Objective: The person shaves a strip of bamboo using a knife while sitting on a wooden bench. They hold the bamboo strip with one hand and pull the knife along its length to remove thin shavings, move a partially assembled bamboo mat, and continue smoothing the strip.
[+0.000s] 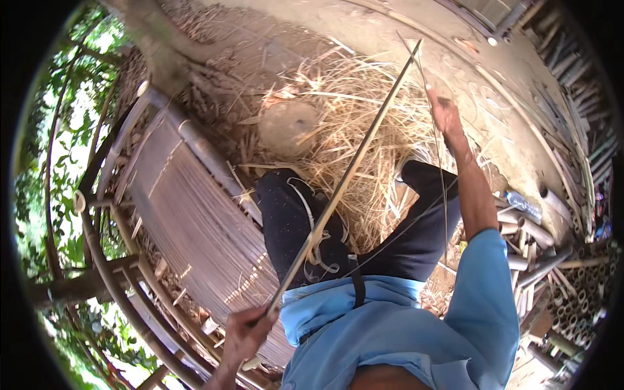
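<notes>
A long, narrow bamboo strip slants across my lap, its far tip above the straw pile. My left hand is closed around its near end, low at the left. Out at the upper right, my right hand has its fingers bent in beside a very thin strip. The hand appears to pinch this thin strip, though the fingertips are small and partly hidden. The thin strip crosses the bamboo strip near its far tip and hangs down past my right knee. Pale loose ties lie over my left thigh.
Straw-like shavings cover the ground ahead, beside a round, flat-topped block. A slatted bamboo bench stands close on my left. Cut bamboo pieces and a plastic bottle lie to the right. A tree trunk rises at the far left.
</notes>
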Demonstrator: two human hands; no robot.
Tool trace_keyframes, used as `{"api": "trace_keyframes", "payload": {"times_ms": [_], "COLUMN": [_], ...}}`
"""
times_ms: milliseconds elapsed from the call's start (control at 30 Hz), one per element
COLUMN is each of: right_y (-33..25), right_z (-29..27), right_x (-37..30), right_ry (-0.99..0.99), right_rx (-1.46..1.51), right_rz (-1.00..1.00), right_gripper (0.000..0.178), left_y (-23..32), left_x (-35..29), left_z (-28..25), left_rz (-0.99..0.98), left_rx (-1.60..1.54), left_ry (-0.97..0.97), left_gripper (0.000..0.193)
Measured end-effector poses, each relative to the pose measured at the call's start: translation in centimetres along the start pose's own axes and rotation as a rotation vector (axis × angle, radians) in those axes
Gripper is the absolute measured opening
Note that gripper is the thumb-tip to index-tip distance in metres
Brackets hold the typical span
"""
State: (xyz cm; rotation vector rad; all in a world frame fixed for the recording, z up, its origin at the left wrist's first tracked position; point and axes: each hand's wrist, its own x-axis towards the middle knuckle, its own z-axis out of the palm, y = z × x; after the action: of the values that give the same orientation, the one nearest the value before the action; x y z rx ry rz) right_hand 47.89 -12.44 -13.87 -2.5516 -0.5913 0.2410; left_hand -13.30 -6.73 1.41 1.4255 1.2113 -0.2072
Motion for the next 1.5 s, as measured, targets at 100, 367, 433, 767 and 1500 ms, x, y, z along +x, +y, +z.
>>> {"api": "trace_keyframes", "payload": {"times_ms": [100, 367, 433, 767, 1500], "right_y": [-2.4, -9.8, -10.1, -9.8, -7.1], "right_z": [3.5, 4.2, 3.5, 2.9, 3.6], "right_x": [-5.9, -22.5, -23.3, -20.5, -16.5], "right_ry": [-0.059, -0.294, -0.339, -0.248, -0.169], "right_rx": [0.188, 0.313, 0.152, 0.104, -0.009], "right_rz": [-0.262, -0.675, -0.896, -0.783, -0.674], "right_gripper": [0.074, 0.059, 0.057, 0.056, 0.072], "left_y": [1.7, 7.0, 6.9, 7.0, 0.8], "left_x": [5.9, 13.5, 13.3, 11.6, 7.7], "left_z": [1.0, 4.5, 5.2, 5.4, 3.1], "left_rz": [0.149, 0.354, 0.359, 0.291, 0.178], "left_rx": [-0.050, -0.294, -0.301, -0.189, -0.257], "left_ry": [-0.032, -0.069, -0.067, -0.066, -0.152], "left_gripper": [0.035, 0.037, 0.035, 0.034, 0.028]}}
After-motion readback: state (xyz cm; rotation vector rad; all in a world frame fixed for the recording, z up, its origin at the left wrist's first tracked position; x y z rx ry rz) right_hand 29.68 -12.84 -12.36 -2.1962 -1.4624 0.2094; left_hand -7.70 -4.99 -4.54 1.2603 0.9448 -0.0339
